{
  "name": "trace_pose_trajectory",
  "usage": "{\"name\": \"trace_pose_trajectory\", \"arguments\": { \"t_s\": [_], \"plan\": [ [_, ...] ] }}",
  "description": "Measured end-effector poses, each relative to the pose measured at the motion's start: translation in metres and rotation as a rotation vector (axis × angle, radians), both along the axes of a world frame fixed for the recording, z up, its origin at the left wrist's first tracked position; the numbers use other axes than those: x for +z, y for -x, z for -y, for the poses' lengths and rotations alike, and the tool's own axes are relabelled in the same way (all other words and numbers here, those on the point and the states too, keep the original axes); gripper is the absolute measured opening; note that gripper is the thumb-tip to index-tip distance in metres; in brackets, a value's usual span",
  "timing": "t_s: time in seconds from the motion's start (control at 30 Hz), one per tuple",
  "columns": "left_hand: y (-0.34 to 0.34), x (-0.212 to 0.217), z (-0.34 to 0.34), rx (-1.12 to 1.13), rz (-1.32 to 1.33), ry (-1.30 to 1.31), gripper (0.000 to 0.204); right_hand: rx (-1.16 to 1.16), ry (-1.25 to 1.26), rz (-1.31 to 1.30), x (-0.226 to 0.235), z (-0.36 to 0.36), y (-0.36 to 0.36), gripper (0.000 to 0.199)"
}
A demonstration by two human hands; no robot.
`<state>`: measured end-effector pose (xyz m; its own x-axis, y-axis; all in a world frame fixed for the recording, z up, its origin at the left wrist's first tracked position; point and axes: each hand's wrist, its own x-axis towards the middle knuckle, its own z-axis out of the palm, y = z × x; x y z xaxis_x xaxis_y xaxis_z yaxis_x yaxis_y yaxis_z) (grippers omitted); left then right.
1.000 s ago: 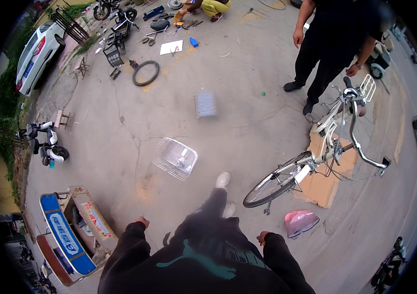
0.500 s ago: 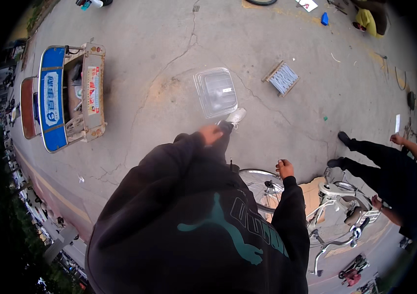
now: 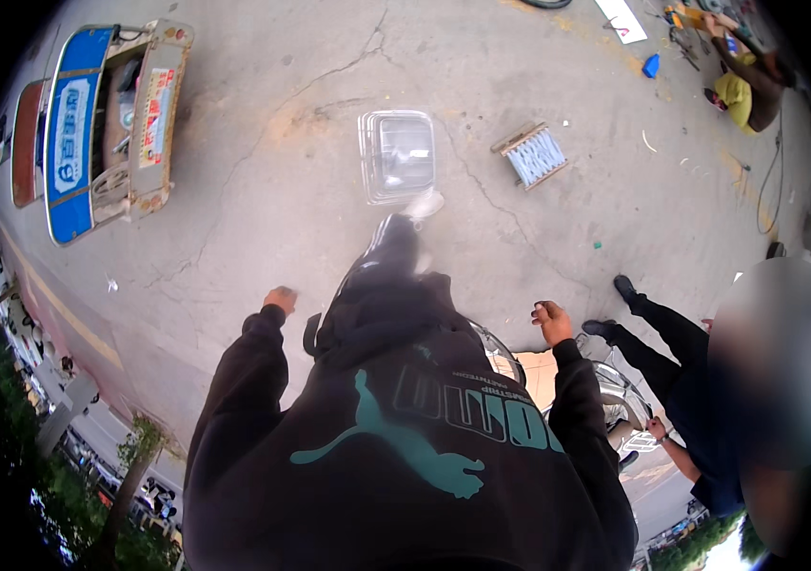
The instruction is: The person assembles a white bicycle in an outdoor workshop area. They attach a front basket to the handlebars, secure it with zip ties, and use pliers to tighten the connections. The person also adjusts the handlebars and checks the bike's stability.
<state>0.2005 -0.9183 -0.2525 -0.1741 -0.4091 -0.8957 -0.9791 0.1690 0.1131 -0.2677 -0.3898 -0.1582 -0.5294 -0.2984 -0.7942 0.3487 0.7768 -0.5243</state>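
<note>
My left hand (image 3: 281,300) hangs out to the left in a dark sleeve, over bare concrete; its fingers are too smeared to read. On the other side my right hand (image 3: 553,324) is held with fingers curled in, and whatever they might hold is too small to make out. Neither hand touches anything else that shows. Ahead on the ground lies a clear plastic box or lid (image 3: 405,157), with my light shoe (image 3: 425,204) close to its near edge. A bicycle wheel (image 3: 491,347) shows partly beside my right sleeve, the rest hidden.
A folding stool (image 3: 534,155) with pale woven straps stands ahead right. At far left is a cart (image 3: 82,133) with blue panels. One person in dark clothes (image 3: 682,381) stands at right beside a bicycle (image 3: 620,390); another (image 3: 753,90) crouches far right near a blue object (image 3: 651,66).
My left hand has swung from the front of my body out to the left. I have moved, so the bicycle has mostly slipped behind my right arm. The right hand stays curled.
</note>
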Motion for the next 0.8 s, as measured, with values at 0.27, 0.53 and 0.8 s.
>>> {"name": "trace_pose_trajectory", "arguments": {
  "t_s": [0.27, 0.53, 0.8],
  "plan": [
    [0.210, -0.017, -0.011, -0.078, -0.102, -0.025, 0.033, -0.385, -0.048, -0.538, 0.122, -0.016, 0.018, 0.029],
    [0.547, -0.048, -0.024, -0.214, -0.427, 0.105, 0.026, -0.517, 0.079, -0.325, 0.167, -0.059, 0.084, 0.027],
    [0.747, 0.024, -0.288, -0.481, -0.644, -0.147, 0.027, -0.552, 0.321, -0.435, 0.070, -0.119, 0.299, 0.034]
  ]
}}
